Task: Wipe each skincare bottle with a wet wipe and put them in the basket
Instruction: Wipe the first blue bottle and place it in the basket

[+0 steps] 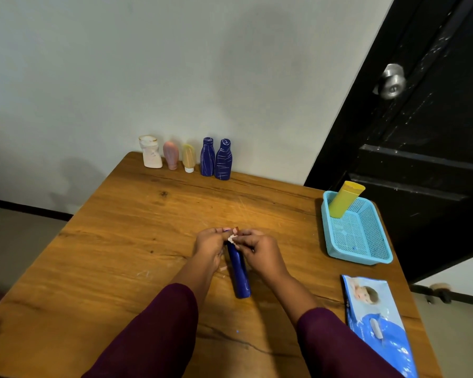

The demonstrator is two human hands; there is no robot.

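Blue bottle (239, 274), axis 12–6, is clamped at its 12 o'clock end by left grip (208, 245) and right grip (257, 248); basket (358, 257) is noted at 2 o'clock, nearer right.

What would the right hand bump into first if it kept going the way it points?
Most likely the left hand. The right hand points leftward and away, and the two nearly touch at the top of the blue bottle; depth between them is hard to judge.

Bare table (137, 222) between hands and bottle row (187, 156); basket (366, 257) right.
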